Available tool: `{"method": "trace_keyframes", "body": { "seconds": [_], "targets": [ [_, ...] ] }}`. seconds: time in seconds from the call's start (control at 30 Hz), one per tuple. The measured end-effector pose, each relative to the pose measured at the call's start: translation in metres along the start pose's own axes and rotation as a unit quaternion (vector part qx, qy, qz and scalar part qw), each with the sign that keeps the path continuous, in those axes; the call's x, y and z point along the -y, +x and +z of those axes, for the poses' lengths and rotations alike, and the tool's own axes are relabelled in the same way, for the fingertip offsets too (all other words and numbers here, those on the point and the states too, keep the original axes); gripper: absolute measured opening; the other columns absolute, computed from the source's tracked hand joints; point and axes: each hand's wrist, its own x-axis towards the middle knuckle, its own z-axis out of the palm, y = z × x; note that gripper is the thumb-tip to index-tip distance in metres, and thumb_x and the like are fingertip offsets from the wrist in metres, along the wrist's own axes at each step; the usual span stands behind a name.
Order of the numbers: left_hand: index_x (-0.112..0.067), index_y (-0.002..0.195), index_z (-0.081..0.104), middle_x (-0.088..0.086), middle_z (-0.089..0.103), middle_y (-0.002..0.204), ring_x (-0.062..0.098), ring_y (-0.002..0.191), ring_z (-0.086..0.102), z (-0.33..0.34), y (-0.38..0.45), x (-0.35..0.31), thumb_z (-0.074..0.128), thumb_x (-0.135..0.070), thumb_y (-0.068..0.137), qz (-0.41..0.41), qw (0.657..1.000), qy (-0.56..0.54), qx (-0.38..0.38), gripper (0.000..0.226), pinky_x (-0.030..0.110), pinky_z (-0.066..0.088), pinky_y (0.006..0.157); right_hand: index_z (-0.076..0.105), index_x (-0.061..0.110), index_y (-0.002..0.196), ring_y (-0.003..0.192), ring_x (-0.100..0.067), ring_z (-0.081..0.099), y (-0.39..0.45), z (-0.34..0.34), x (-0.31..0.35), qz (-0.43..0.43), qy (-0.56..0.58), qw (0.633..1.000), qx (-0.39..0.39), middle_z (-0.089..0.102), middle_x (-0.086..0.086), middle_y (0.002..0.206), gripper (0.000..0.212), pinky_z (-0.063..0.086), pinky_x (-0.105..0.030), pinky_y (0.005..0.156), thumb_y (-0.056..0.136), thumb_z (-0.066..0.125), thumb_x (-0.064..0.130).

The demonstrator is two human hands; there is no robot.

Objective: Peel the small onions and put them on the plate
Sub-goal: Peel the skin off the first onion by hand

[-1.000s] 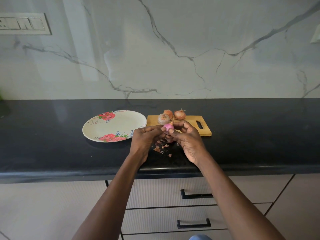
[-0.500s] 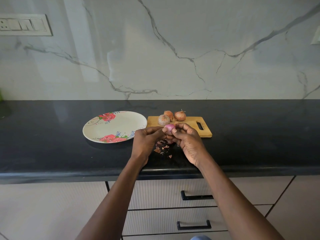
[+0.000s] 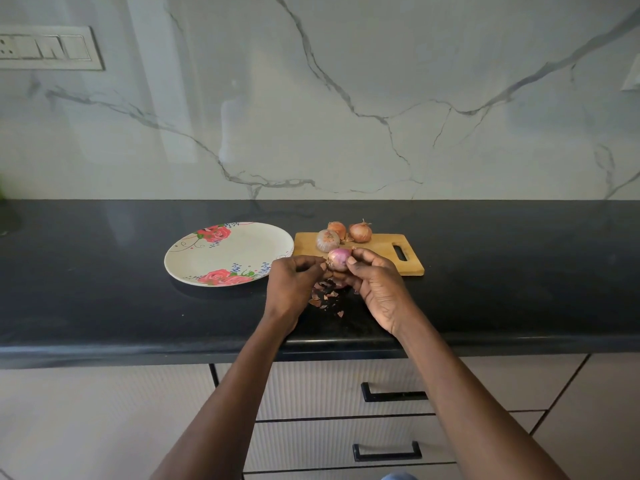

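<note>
In the head view, the right hand [image 3: 379, 289] holds a partly peeled pink small onion [image 3: 337, 259] in curled fingers just in front of the wooden cutting board [image 3: 381, 252], while the left hand [image 3: 294, 285], fingers curled, pinches at the onion's left side. Three unpeeled onions [image 3: 360, 232] sit on the board's far left part, and the floral plate [image 3: 221, 254] lies just left of the board, bare of onions. Peel scraps [image 3: 325, 294] lie on the black countertop [image 3: 104, 306] in front of the board, beneath the hands.
</note>
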Motion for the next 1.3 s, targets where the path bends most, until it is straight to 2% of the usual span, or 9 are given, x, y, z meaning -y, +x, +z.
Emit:
{"method": "trace_keyframes", "body": {
  "seconds": [0.13, 0.2, 0.33, 0.4, 0.53, 0.73, 0.87, 1.03, 1.3],
  "targets": [
    [-0.011, 0.084, 0.076, 0.01, 0.077, 0.078, 0.029, 0.079, 0.076, -0.0015, 0.0013, 0.0006, 0.064, -0.005, 0.097, -0.04, 0.996, -0.013, -0.074, 0.018, 0.045, 0.062, 0.074, 0.063, 0.0, 0.117, 0.098, -0.028, 0.069, -0.0009, 0.0014, 0.0016, 0.006, 0.019, 1.0, -0.001, 0.072, -0.02, 0.11, 0.022, 0.059, -0.029, 0.077, 0.101, 0.049, 0.0],
    [-0.006, 0.097, 0.075, 0.011, 0.076, 0.087, 0.024, 0.081, 0.076, -0.0022, 0.003, 0.0011, 0.06, -0.001, 0.097, -0.056, 0.995, -0.036, -0.079, 0.016, 0.044, 0.063, 0.078, 0.061, 0.0, 0.123, 0.097, -0.028, 0.068, -0.0007, 0.001, 0.0018, 0.006, 0.025, 1.0, -0.005, 0.072, -0.018, 0.108, 0.025, 0.058, -0.032, 0.078, 0.101, 0.048, 0.0],
    [-0.015, 0.125, 0.065, 0.008, 0.074, 0.105, 0.021, 0.087, 0.076, -0.0007, 0.0027, -0.0026, 0.058, 0.005, 0.096, -0.037, 0.994, -0.105, -0.018, 0.037, 0.033, 0.063, 0.075, 0.061, 0.013, 0.125, 0.099, -0.031, 0.07, -0.0012, 0.0006, 0.0034, 0.004, 0.047, 0.999, -0.001, 0.073, -0.018, 0.114, 0.033, 0.059, -0.035, 0.081, 0.1, 0.048, -0.003],
    [-0.009, 0.123, 0.068, 0.012, 0.077, 0.101, 0.027, 0.089, 0.076, 0.0004, 0.0005, -0.005, 0.065, 0.0, 0.094, -0.029, 0.991, -0.128, 0.02, 0.031, 0.033, 0.063, 0.075, 0.062, 0.011, 0.127, 0.097, -0.028, 0.072, -0.0024, 0.0007, 0.0047, 0.003, 0.047, 0.999, 0.008, 0.073, -0.017, 0.115, 0.034, 0.061, -0.033, 0.08, 0.099, 0.048, -0.003],
    [-0.005, 0.118, 0.07, 0.011, 0.078, 0.093, 0.022, 0.081, 0.076, 0.0002, -0.0028, -0.0049, 0.068, 0.0, 0.092, -0.017, 0.99, -0.126, 0.062, 0.027, 0.028, 0.063, 0.073, 0.061, 0.0, 0.124, 0.095, -0.024, 0.072, -0.0037, 0.0013, 0.003, -0.005, 0.017, 1.0, 0.006, 0.074, -0.017, 0.11, 0.026, 0.058, -0.027, 0.073, 0.098, 0.055, 0.0],
    [-0.002, 0.109, 0.072, 0.019, 0.077, 0.088, 0.027, 0.078, 0.076, -0.0008, -0.0009, -0.0009, 0.058, 0.005, 0.096, -0.005, 0.994, -0.099, 0.051, 0.02, 0.032, 0.063, 0.075, 0.059, -0.002, 0.119, 0.09, -0.026, 0.073, -0.0044, 0.0028, 0.0028, -0.013, -0.007, 1.0, 0.0, 0.074, -0.02, 0.105, 0.025, 0.06, -0.029, 0.074, 0.095, 0.063, 0.002],
    [-0.003, 0.108, 0.072, 0.008, 0.078, 0.078, 0.019, 0.072, 0.076, 0.001, -0.0053, -0.0068, 0.052, 0.006, 0.098, 0.005, 0.995, -0.087, 0.049, 0.024, 0.024, 0.061, 0.067, 0.058, 0.001, 0.11, 0.084, -0.027, 0.074, -0.0061, 0.0043, 0.0039, -0.012, -0.012, 1.0, -0.016, 0.074, -0.021, 0.1, 0.02, 0.061, -0.03, 0.073, 0.092, 0.066, 0.002],
    [-0.007, 0.11, 0.074, 0.015, 0.078, 0.09, 0.027, 0.081, 0.076, 0.0001, -0.0035, -0.0058, 0.069, -0.006, 0.092, 0.003, 0.992, -0.108, 0.069, 0.019, 0.034, 0.063, 0.078, 0.058, 0.001, 0.105, 0.088, -0.028, 0.075, -0.0071, 0.0045, 0.0051, -0.026, -0.017, 0.999, -0.023, 0.074, -0.022, 0.101, 0.023, 0.06, -0.031, 0.07, 0.088, 0.073, 0.005],
    [0.003, 0.107, 0.073, 0.019, 0.077, 0.084, 0.021, 0.069, 0.075, -0.0036, -0.0014, -0.0053, 0.066, 0.001, 0.092, -0.007, 0.986, -0.147, 0.076, 0.017, 0.025, 0.06, 0.066, 0.057, 0.001, 0.1, 0.082, -0.027, 0.074, -0.0065, 0.003, 0.0056, -0.014, -0.005, 1.0, -0.005, 0.074, -0.021, 0.095, 0.018, 0.061, -0.031, 0.073, 0.088, 0.071, 0.002]
  ]
}}
